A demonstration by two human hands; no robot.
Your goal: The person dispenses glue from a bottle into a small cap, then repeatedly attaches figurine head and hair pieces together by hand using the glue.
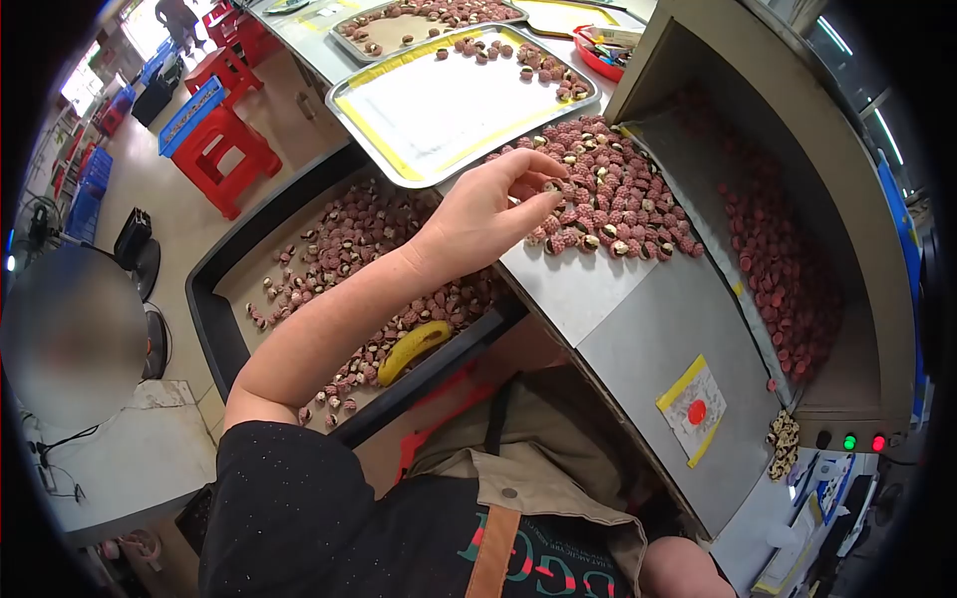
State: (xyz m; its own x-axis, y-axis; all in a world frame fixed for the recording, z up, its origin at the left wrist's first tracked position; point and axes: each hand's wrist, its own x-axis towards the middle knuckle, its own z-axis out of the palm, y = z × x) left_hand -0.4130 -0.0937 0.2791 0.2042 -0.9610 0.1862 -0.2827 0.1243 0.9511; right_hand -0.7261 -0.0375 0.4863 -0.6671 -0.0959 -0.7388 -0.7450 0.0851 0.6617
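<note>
Left hand [486, 211] near mid-frame, reaching in from lower left, sits at the left edge of the pile of pinkish bumpy pieces [623, 194] — pile is just R of upper centre, on the grey worktop [638, 349]. Thumb & index part-spread, tips at the pieces, other fingers curled; a dark piece shows btwn them, but can't tell if it's gripped or just lies behind. Right hand out of view, so its grip can't be told.

White tray [449, 110] w/ yellow strips at upper centre, just beside the pile, some pieces along its far & R edges. Second tray [344, 40] at top of frame, w/ more pieces. Black bin [202, 284] L of centre, partly under the arm, has lots of similar pieces + a banana [414, 351] lying on them by the bin's lower edge.

R of frame: metal hood [877, 249] w/ reddish pieces [778, 269] heaped inside — green light [849, 442] & red light [878, 442] lit below. Card [683, 424] w/ red dot on worktop, lower R. Red basket [595, 62] upper R, near the hood
</note>
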